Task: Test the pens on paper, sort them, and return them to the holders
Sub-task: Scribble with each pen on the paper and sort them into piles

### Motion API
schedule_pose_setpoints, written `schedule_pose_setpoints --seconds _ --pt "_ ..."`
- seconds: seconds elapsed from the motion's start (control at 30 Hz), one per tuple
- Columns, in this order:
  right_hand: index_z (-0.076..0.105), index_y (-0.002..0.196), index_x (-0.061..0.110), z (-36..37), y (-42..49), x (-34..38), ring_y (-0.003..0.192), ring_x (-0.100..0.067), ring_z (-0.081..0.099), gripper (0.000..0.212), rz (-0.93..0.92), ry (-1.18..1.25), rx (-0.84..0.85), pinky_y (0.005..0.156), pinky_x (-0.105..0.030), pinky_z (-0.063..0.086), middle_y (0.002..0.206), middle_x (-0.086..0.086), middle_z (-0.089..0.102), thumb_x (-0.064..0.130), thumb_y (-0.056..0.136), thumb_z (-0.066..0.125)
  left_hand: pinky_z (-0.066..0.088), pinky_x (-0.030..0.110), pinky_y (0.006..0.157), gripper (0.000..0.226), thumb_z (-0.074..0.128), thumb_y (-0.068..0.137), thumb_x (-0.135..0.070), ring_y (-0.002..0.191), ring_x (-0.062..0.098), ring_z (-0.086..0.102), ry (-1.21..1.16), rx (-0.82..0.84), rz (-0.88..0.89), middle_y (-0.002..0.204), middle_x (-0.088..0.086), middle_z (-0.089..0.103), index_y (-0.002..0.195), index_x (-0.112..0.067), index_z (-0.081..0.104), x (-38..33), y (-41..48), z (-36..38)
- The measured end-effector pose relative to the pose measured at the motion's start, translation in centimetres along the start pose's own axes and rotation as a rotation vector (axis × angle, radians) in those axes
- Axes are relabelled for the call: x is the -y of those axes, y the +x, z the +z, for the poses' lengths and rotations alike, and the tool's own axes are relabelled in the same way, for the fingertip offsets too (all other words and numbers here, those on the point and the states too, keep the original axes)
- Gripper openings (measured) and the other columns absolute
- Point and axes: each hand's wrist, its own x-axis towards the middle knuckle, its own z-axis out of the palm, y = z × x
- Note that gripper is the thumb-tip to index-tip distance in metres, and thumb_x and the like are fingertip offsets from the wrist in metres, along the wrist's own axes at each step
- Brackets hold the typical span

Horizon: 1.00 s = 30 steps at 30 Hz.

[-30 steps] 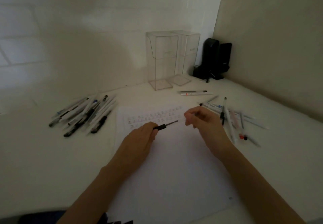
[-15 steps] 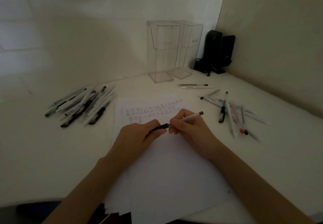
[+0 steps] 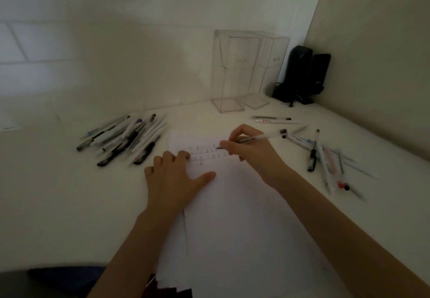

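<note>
Testing seemed midway: the right hand's (image 3: 253, 155) grip pinched a pen (image 3: 260, 137), tip on the paper's (image 3: 232, 216) marked top rows, the left hand (image 3: 176, 181) rested on the paper, its grip unclear, piles (image 3: 125, 137) lay either side, and both holders (image 3: 235, 72) behind stood empty.

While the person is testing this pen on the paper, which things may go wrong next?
1. The right hand writes with the pen close to the loose pens on the right; the forearm may sweep them.
2. Nothing marks that group or the pile on the left; this pen may join the wrong one.
3. If the left hand lifts, the paper may slip.
</note>
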Motion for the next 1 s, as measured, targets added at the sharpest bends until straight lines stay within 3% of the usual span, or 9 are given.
schedule_pose_setpoints --seconds 0.13,0.3,0.53,0.8,1.0 --pt "0.042 0.060 0.014 3.4 2.5 -0.6 0.046 -0.009 0.039 0.029 0.027 -0.183 -0.047 0.048 -0.021 0.032 0.052 -0.002 0.046 0.011 0.078 0.065 0.028 0.039 0.091 0.075 0.042 0.069 -0.079 0.114 0.023 0.039 0.014 0.018 0.006 0.122 0.002 0.046 0.128 -0.032 0.041 0.0 0.0 0.1" --pt "0.029 0.056 0.016 4.9 2.8 -2.5 0.048 -0.008 0.025 0.038 -0.022 -0.130 -0.182 0.046 -0.020 0.024 0.052 -0.001 0.026 0.005 0.078 0.058 0.028 0.037 0.087 0.071 0.039 0.071 -0.079 0.110 0.022 0.040 0.006 -0.013 0.014 0.116 0.001 0.046 0.125 -0.032 0.042 0.2 0.2 0.4" --pt "0.029 0.056 0.015 4.4 2.7 -3.1 0.050 -0.011 0.028 0.037 -0.031 -0.164 -0.218 0.047 -0.023 0.026 0.052 -0.003 0.028 0.007 0.078 0.057 0.028 0.037 0.086 0.066 0.040 0.073 -0.075 0.107 0.023 0.040 -0.009 -0.023 0.009 0.112 0.002 0.046 0.122 -0.031 0.043 0.0 0.3 0.6" --pt "0.034 0.062 0.012 4.4 2.2 -2.9 0.037 0.002 0.040 0.032 -0.054 -0.190 -0.130 0.042 -0.012 0.026 0.052 0.001 0.029 0.003 0.079 0.059 0.027 0.037 0.086 0.065 0.042 0.074 -0.073 0.108 0.024 0.040 -0.028 -0.016 0.014 0.113 0.003 0.046 0.122 -0.030 0.043 0.0 0.2 0.3" --pt "0.036 0.062 0.012 4.3 2.6 -3.2 0.044 -0.004 0.030 0.028 -0.047 -0.201 -0.176 0.042 -0.014 0.025 0.054 -0.002 0.030 0.006 0.077 0.058 0.027 0.037 0.086 0.065 0.043 0.073 -0.073 0.108 0.023 0.040 -0.039 -0.014 0.006 0.114 0.002 0.046 0.122 -0.030 0.043 -0.1 0.3 0.2"
